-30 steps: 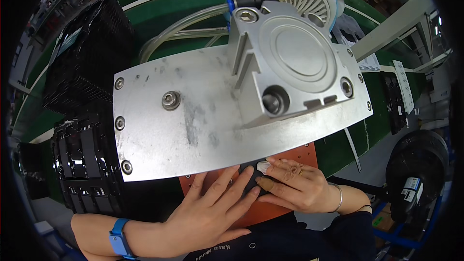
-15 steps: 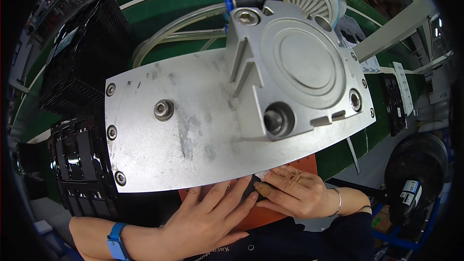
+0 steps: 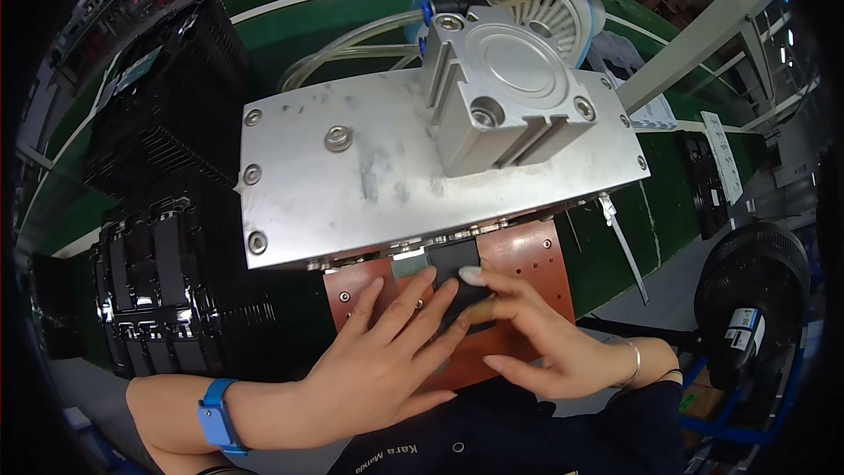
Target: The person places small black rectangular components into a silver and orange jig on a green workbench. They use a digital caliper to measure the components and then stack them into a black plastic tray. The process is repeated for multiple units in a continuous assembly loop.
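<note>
My left hand (image 3: 378, 359) lies over an orange-brown plate (image 3: 529, 266), fingers spread, with the fingertips on and beside a flat dark grey piece (image 3: 454, 257). From the other side my right hand (image 3: 558, 343) reaches to the same piece. Its thumb stands apart from its fingers, and something white (image 3: 472, 275) covers or sits at its index fingertip. The grey piece lies on the plate and runs toward the underside of a metal press head (image 3: 369, 202). That block hides the plate's far part.
A square pneumatic cylinder (image 3: 514, 79) with clear hoses (image 3: 352, 51) tops the press. Black glossy trays (image 3: 167, 97) are stacked at the left, more black parts (image 3: 149, 290) nearer. A white reel (image 3: 563, 18) stands behind, a black fan (image 3: 756, 290) at the right.
The view has shifted, so more of the plate and grey piece shows below the press. My right thumb and fingers have spread apart; my left hand stays spread over the plate.
</note>
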Tool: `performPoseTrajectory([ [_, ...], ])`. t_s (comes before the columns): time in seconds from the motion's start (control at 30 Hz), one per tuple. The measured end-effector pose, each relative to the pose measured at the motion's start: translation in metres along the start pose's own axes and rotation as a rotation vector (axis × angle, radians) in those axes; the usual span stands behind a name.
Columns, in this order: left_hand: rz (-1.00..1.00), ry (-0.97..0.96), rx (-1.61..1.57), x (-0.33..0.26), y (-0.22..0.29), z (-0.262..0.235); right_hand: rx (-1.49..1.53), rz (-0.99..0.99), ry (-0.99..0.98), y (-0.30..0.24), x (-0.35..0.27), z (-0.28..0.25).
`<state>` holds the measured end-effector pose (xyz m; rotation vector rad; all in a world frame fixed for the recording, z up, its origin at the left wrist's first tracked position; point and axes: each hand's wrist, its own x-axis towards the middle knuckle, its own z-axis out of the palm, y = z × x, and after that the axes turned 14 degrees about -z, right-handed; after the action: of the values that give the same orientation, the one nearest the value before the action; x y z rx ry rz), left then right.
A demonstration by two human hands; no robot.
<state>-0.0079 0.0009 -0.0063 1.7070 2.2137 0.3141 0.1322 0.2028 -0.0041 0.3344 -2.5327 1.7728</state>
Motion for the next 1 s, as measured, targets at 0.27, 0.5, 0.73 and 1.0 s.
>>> performPoseTrajectory([
  [0.27, 0.054, 0.228, -0.071, 0.002, 0.0, 0.0, 0.378, 0.382, 0.301, 0.011, 0.028, -0.02],
  [0.5, -0.382, 0.066, -0.848, -0.003, -0.002, -0.028, 0.408, 0.182, 0.357, 0.011, 0.012, -0.003],
  [0.73, -0.602, 0.153, -1.213, -0.068, -0.008, -0.035, 0.49, 0.01, 0.216, -0.013, 0.02, 0.036],
  [1.0, -1.02, 0.773, -0.688, -0.173, -0.168, -0.064, 0.275, -0.085, 0.003, -0.01, 0.021, 0.03],
])
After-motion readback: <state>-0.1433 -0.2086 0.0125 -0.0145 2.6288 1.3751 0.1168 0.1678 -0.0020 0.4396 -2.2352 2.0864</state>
